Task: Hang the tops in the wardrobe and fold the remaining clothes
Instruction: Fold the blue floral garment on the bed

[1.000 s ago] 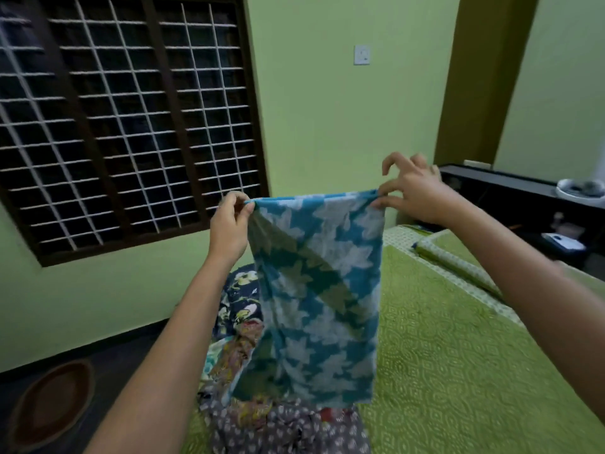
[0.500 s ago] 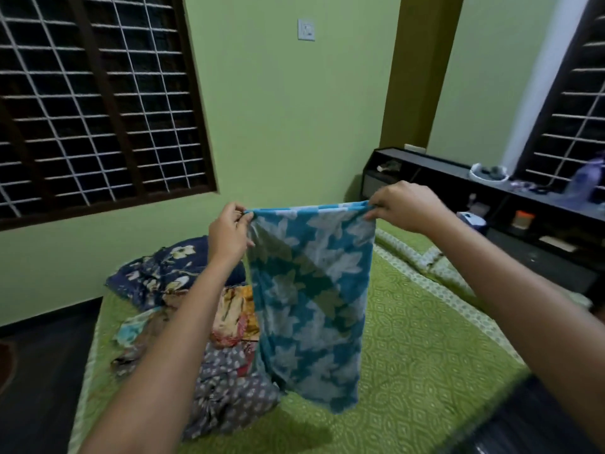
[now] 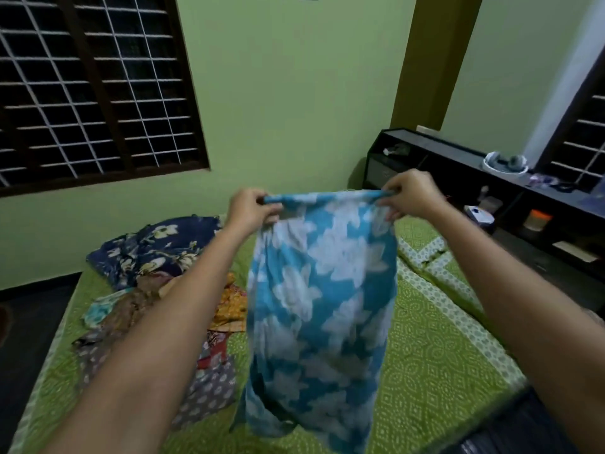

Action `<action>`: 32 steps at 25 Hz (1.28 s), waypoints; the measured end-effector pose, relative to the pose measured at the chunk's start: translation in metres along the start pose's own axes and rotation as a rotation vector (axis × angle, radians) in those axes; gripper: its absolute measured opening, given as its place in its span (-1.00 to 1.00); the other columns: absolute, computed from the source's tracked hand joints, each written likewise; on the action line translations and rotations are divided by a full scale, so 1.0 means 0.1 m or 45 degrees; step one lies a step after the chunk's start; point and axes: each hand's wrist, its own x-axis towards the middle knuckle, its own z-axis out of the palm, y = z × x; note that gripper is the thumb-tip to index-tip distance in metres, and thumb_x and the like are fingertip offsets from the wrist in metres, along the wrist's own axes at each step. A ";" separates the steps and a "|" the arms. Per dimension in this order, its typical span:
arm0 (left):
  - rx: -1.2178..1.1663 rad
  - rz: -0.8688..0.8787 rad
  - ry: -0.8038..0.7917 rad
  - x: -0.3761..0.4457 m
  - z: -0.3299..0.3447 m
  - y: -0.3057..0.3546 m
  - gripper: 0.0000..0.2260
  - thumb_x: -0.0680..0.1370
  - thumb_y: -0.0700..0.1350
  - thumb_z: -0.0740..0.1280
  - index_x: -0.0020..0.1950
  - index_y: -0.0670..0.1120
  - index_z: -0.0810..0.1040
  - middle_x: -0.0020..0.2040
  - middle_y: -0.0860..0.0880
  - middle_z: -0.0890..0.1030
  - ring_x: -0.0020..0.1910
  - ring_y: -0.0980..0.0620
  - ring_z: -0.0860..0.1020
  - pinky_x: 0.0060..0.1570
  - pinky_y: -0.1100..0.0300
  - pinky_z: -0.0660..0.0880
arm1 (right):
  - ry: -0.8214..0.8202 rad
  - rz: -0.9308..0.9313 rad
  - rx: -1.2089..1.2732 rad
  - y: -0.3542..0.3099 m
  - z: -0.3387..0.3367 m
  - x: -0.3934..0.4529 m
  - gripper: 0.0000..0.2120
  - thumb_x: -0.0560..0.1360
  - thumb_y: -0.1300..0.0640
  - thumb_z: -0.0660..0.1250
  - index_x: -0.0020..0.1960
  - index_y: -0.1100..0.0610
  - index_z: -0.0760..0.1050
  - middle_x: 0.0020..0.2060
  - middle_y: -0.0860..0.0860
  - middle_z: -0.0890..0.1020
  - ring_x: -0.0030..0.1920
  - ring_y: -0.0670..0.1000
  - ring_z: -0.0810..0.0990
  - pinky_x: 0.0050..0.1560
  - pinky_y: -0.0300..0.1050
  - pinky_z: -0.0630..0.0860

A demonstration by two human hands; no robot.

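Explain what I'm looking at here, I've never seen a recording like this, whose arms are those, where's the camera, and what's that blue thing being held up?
There is no machine here. The two bare arms belong to a person wearing a wide-angle camera on the head, so you see the room as they do, looking forward and down.

The left hand and the right hand each pinch one end of the top edge of a blue cloth with a white leaf pattern. It hangs down in front of the person, above a bed with a green patterned cover.

On the bed, to the left, lies a loose pile of other clothes in mixed prints, and behind it a dark blue flowered piece. A barred window is on the left, and a dark shelf unit stands to the right.
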 end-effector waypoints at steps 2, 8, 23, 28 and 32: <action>0.104 -0.143 -0.031 0.57 0.47 -0.40 -0.96 0.51 -0.28 0.39 -0.11 -0.20 0.55 -0.05 -0.24 0.65 -0.26 0.01 0.63 -0.36 0.32 0.58 | -0.162 0.160 -0.114 0.50 0.37 0.63 -0.87 0.37 0.31 0.51 -0.16 0.26 0.57 -0.14 0.20 0.67 -0.11 0.18 0.69 -0.15 0.10 0.64; 0.408 -0.006 0.172 2.10 1.07 -0.44 -0.86 0.52 -0.22 0.37 0.03 -0.27 0.56 0.01 -0.25 0.62 -0.02 -0.15 0.57 -0.07 0.12 0.42 | 0.203 0.072 -0.094 0.91 0.73 2.16 -0.92 0.44 0.32 0.39 -0.19 0.25 0.50 -0.20 0.13 0.54 -0.19 0.05 0.46 -0.29 -0.11 0.32; 0.552 -0.121 -0.367 0.96 2.67 -3.41 -0.73 0.48 -0.36 0.36 0.18 -0.24 0.60 0.19 -0.17 0.60 0.17 -0.11 0.57 0.16 0.25 0.36 | -0.099 0.013 -0.178 4.04 2.70 1.14 -0.85 0.35 0.42 0.39 -0.10 0.30 0.61 -0.19 0.22 0.67 -0.19 0.22 0.67 -0.17 -0.10 0.51; 1.067 0.010 -0.798 0.15 3.33 -4.93 -0.80 0.24 -0.19 0.56 -0.20 -0.05 0.63 -0.12 0.01 0.62 -0.13 -0.03 0.60 -0.29 0.21 0.54 | -0.725 0.041 -0.578 5.39 3.87 0.26 -0.79 0.43 0.16 0.30 0.04 0.10 0.60 -0.01 0.11 0.61 -0.08 0.20 0.64 -0.14 0.04 0.59; 1.348 0.459 -0.895 0.13 3.56 -5.22 -0.89 0.30 -0.20 0.25 -0.31 -0.03 0.55 -0.32 0.00 0.55 -0.29 -0.03 0.54 -0.28 0.13 0.33 | -0.781 -0.240 -0.640 5.53 4.08 0.10 -0.70 0.23 0.21 0.56 -0.05 0.05 0.66 -0.16 0.06 0.65 -0.23 0.11 0.65 -0.30 -0.13 0.57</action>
